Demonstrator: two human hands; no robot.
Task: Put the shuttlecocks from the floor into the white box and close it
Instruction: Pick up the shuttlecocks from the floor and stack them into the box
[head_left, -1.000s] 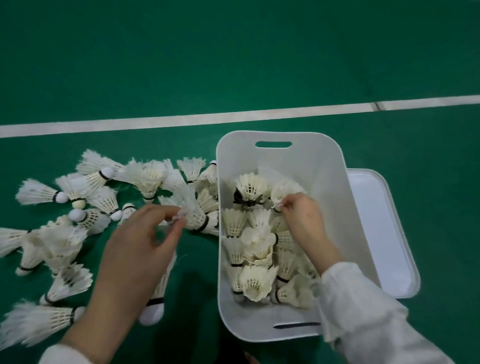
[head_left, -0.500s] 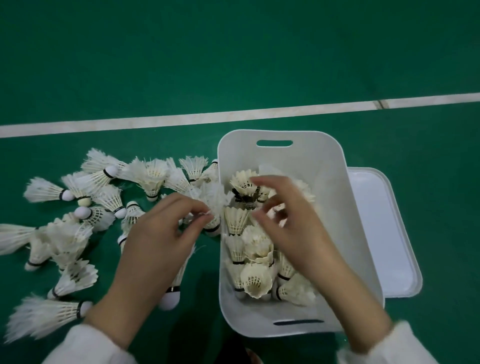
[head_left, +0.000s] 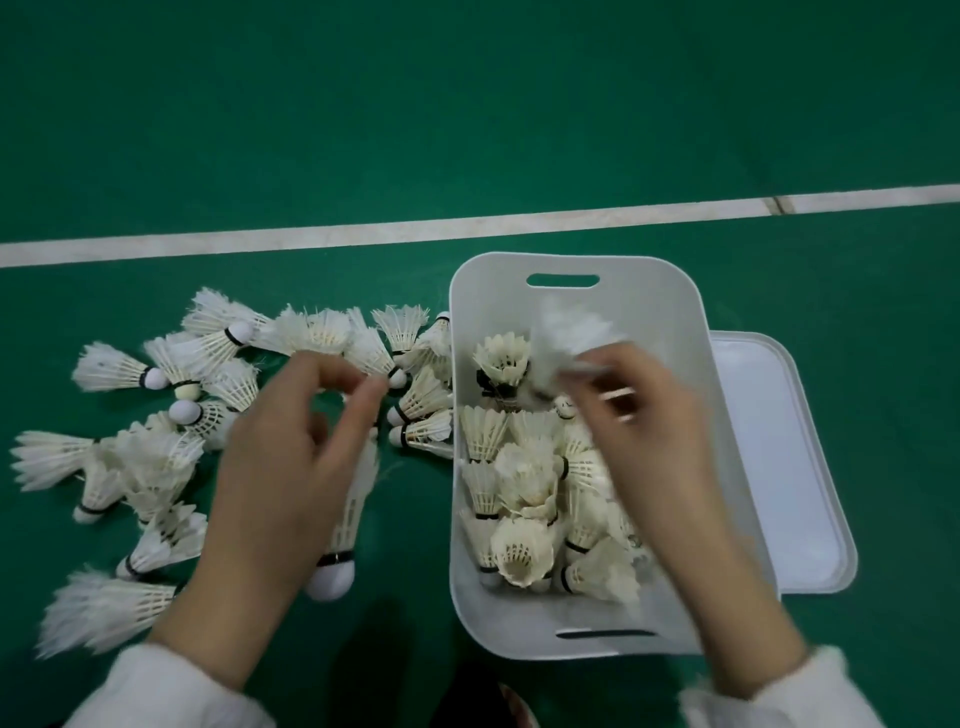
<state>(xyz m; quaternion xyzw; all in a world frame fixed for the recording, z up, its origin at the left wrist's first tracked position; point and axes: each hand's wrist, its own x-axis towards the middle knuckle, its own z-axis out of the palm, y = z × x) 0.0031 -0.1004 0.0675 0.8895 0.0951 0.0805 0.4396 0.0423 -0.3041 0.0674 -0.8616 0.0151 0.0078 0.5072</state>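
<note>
loose white feather shuttlecocks (head_left: 156, 457) are scattered on the green court floor (head_left: 467, 104) at 9 o'clock of the box. above them the left hand (head_left: 280, 467) is held with fingers curled and thumb meeting forefinger; whether the long shuttlecock (head_left: 345, 519) beneath it is gripped cannot be told. the white plastic box (head_left: 649, 296) is partly filled with packed shuttlecocks (head_left: 519, 551). over its 12 o'clock end a blurred white shuttlecock (head_left: 566, 338) is pinched by the right hand (head_left: 654, 431). a flat white lid (head_left: 779, 467) lies just beside the box at 3 o'clock.

One head-worn wide-angle view looks steeply down, close over the white box (head_left: 691, 364) and green floor (head_left: 363, 130).
</note>
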